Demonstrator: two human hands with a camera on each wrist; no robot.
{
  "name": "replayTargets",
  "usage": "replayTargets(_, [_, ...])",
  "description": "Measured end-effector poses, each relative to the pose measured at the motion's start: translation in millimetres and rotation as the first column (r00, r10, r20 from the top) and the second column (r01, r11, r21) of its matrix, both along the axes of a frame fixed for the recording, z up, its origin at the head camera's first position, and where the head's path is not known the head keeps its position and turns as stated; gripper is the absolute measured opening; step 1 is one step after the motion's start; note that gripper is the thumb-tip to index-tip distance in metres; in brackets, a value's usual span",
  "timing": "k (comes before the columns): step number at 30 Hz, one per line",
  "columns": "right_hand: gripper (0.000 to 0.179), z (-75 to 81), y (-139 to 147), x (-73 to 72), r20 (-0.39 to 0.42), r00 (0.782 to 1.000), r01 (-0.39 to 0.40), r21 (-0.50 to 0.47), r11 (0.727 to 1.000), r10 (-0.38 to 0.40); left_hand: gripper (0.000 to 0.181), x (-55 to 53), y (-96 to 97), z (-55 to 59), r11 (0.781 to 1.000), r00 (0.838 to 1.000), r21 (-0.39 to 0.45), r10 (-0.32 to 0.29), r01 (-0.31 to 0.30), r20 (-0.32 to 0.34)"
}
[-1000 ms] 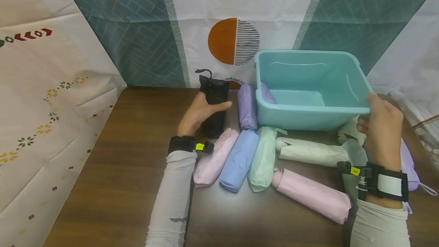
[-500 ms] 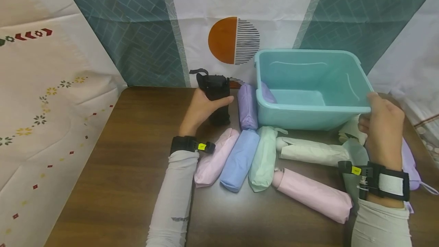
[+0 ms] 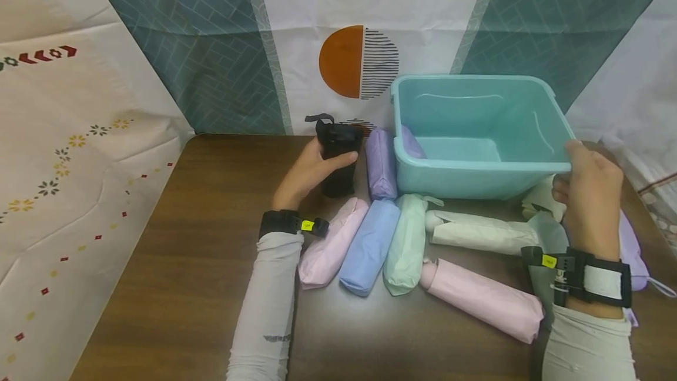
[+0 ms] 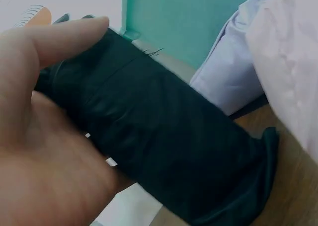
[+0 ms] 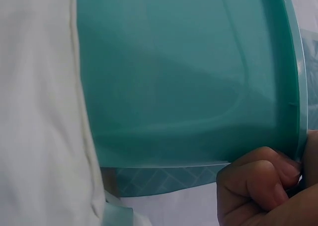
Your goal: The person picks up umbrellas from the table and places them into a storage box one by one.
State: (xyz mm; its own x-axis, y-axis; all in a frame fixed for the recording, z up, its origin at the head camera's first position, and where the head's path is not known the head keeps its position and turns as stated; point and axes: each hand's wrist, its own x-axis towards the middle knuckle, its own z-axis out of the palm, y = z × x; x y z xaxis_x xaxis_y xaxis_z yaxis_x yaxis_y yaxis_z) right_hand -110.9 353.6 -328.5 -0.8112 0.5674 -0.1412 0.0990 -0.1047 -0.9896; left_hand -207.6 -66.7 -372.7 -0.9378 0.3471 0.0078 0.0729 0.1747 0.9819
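My left hand [image 3: 305, 174] grips a black folded umbrella [image 4: 164, 131] in its sleeve, thumb across the near side. The umbrella stands roughly upright at the back of the table, its strap loop at the top. Just right of it is a purple folded umbrella [image 3: 382, 163], beside the bin's left wall. My right hand [image 3: 593, 193] holds the near right corner of the turquoise bin [image 3: 476, 181], fingers curled at the rim, as the right wrist view also shows. Another purple umbrella [image 3: 411, 143] is partly visible inside the bin.
In front of the bin lie pink [image 3: 333, 246], blue [image 3: 370, 247] and green [image 3: 404, 246] umbrellas side by side. A white umbrella [image 3: 481, 234] and a second pink umbrella [image 3: 483, 301] lie to their right. A purple one [image 3: 632, 251] is partly behind the right wrist.
The black umbrella has shifted right towards the purple one, its lower end rising from beside the pink umbrella. My right hand and the bin have stayed in place.
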Motion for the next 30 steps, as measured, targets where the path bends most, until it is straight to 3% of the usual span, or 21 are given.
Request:
replayTargets(3, [0.037,0.5,0,0.3,0.002,1.0,0.002,0.008,1.0,-0.002,0.062,1.9,-3.9,3.0,0.996,0.996,0.052,-0.077,0.075,0.035])
replayTargets(6, [0.038,1.1,-1,0.7,0.01,1.0,0.001,0.013,1.0,-0.001,0.063,3.1,-7.9,5.4,0.993,0.993,0.056,-0.105,0.102,0.053])
replayTargets(8, [0.038,1.6,-1,1.1,0.018,1.0,0.001,0.02,1.0,-0.001,0.067,2.8,-9.7,5.9,0.996,0.994,0.026,-0.093,0.091,0.062])
replayTargets(15, [0.039,2.1,-2,2.0,0.024,1.0,0.004,0.026,1.0,-0.005,0.072,15.3,-10.3,26.7,0.997,0.99,-0.043,-0.057,0.063,0.127])
replayTargets(19, [0.04,1.4,-2,3.2,0.026,1.0,0.0,0.036,0.999,-0.001,0.067,17.1,-11.0,23.9,0.996,0.985,-0.075,-0.032,0.045,0.169])
replayTargets(22, [0.04,1.8,-3,3.5,0.024,1.0,-0.002,0.037,0.999,0.001,0.061,16.5,-9.9,22.9,0.998,0.991,-0.058,-0.029,0.037,0.134])
replayTargets(28, [0.037,1.5,-3,2.8,0.023,1.0,0.005,0.033,0.999,-0.006,0.054,13.8,-4.3,20.8,0.986,0.99,0.09,-0.144,0.143,0.006])
replayTargets(30, [0.036,1.1,-2,1.7,0.015,1.0,0.006,0.026,1.0,-0.007,0.055,14.3,-2.7,20.1,0.986,0.991,0.098,-0.136,0.135,0.004])
